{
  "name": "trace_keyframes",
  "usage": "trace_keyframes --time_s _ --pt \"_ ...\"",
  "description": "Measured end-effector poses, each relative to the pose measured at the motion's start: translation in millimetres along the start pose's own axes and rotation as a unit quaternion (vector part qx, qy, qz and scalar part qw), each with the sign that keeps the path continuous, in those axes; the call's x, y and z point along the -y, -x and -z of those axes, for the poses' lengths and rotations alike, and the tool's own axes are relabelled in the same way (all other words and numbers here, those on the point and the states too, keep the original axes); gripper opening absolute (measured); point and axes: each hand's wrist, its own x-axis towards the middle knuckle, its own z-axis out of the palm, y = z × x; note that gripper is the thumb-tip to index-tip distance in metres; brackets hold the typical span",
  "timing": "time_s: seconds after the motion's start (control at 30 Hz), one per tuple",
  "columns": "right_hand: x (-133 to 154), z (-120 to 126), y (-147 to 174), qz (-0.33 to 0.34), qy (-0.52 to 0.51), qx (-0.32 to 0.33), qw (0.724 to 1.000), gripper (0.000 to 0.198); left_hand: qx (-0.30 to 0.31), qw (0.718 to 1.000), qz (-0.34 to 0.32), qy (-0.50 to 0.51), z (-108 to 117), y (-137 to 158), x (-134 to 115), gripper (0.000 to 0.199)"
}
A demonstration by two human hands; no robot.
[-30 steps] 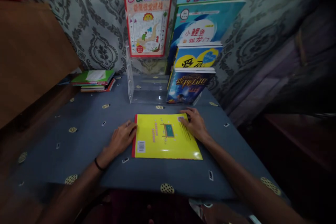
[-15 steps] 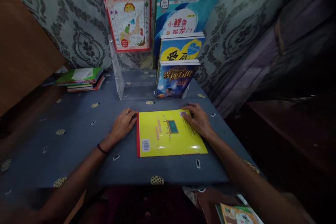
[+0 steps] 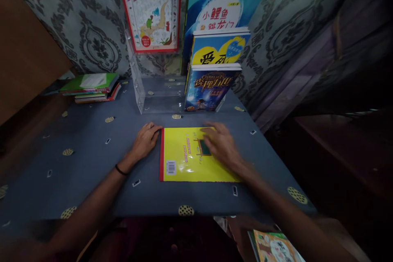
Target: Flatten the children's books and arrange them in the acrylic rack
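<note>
A yellow book (image 3: 181, 147) with a red spine lies flat on the table, its barcode and a small chalkboard picture facing up. My left hand (image 3: 146, 141) rests on the cloth beside the spine, its fingertips touching the book's far left corner. The fingers are loosely bent and hold nothing. Over the right half of the book is my right hand (image 3: 222, 145), open, slightly smeared by motion, with fingers stretched to the left. Whether it presses on the cover I cannot tell. The hand and forearm hide the book's right part.
Behind the book, a clear acrylic rack (image 3: 159, 105) holds a red-edged picture book (image 3: 153, 16), a teal book (image 3: 227, 8), a blue-and-yellow book (image 3: 221, 47) and a dark blue book (image 3: 211, 90). Several books (image 3: 92, 86) are stacked at the left. More books (image 3: 274, 247) lie below the table's front edge.
My right hand has moved left across the cover from the book's far right corner, now covering part of the chalkboard picture. My left hand stays by the spine. The view has tilted slightly downward.
</note>
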Motion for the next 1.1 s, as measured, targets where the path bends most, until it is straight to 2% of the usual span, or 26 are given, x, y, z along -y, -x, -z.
trace_keyframes --time_s 0.07,0.13,0.23,0.4,0.6,0.77,1.1 --pt "34.6 -5.3 -0.4 0.108 -0.055 0.071 0.99 0.03 0.003 1.0 0.0 -0.001 -0.5 -0.9 0.5 0.037" --pt "65.2 -9.8 0.1 0.222 -0.088 0.148 0.96 0.032 0.003 1.0 -0.002 -0.002 -1.3 -1.2 0.5 0.038" --pt "91.5 -15.4 1.1 0.294 -0.086 0.207 0.929 0.033 0.006 1.0 -0.006 -0.009 -2.2 -1.1 0.0 0.038" --pt "93.2 -22.2 -0.1 0.299 -0.026 0.213 0.93 0.029 0.009 1.0 -0.015 -0.022 -1.5 0.0 -1.0 0.039" --pt "86.4 -23.8 -8.4 0.3 -0.029 0.203 0.932 0.027 -0.015 0.999 -0.029 -0.022 -4.2 1.8 -0.2 0.04" --pt "76.0 -33.1 -25.6 0.271 -0.004 0.173 0.947 0.028 -0.033 0.999 -0.038 -0.016 -7.1 2.9 2.5 0.041" --pt "66.9 -44.6 -57.5 0.194 0.065 0.167 0.964 0.029 -0.029 0.998 -0.041 -0.024 -8.8 3.7 3.7 0.041"
